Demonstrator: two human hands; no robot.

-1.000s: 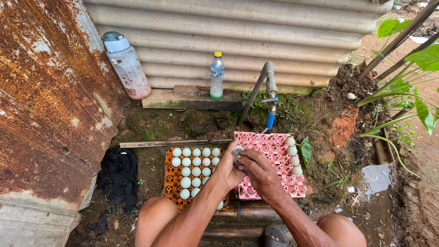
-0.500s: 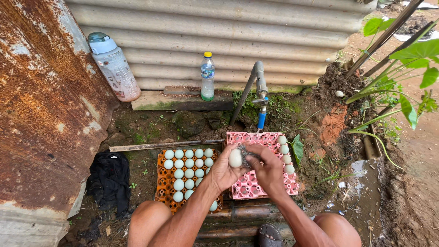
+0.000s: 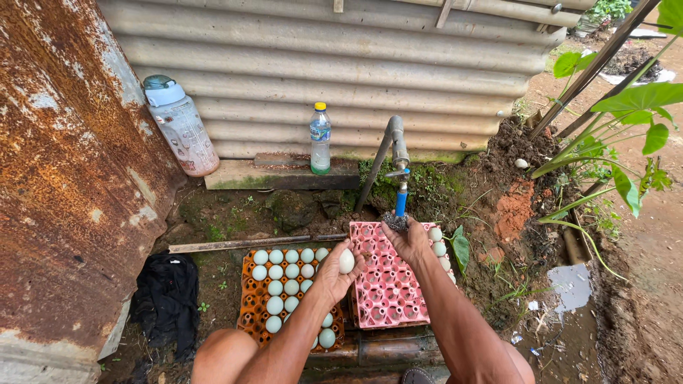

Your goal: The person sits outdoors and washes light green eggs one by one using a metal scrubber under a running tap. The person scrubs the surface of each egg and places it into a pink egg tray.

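A muddy backyard: corrugated metal wall (image 3: 320,64), outdoor tap (image 3: 398,171), bare soil (image 3: 512,206), leafy plants (image 3: 626,135).

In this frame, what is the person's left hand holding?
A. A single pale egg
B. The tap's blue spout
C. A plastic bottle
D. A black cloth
A. The left hand grips one pale egg above the orange tray, while the right hand holds a dark scrubber under the tap over the pink tray.
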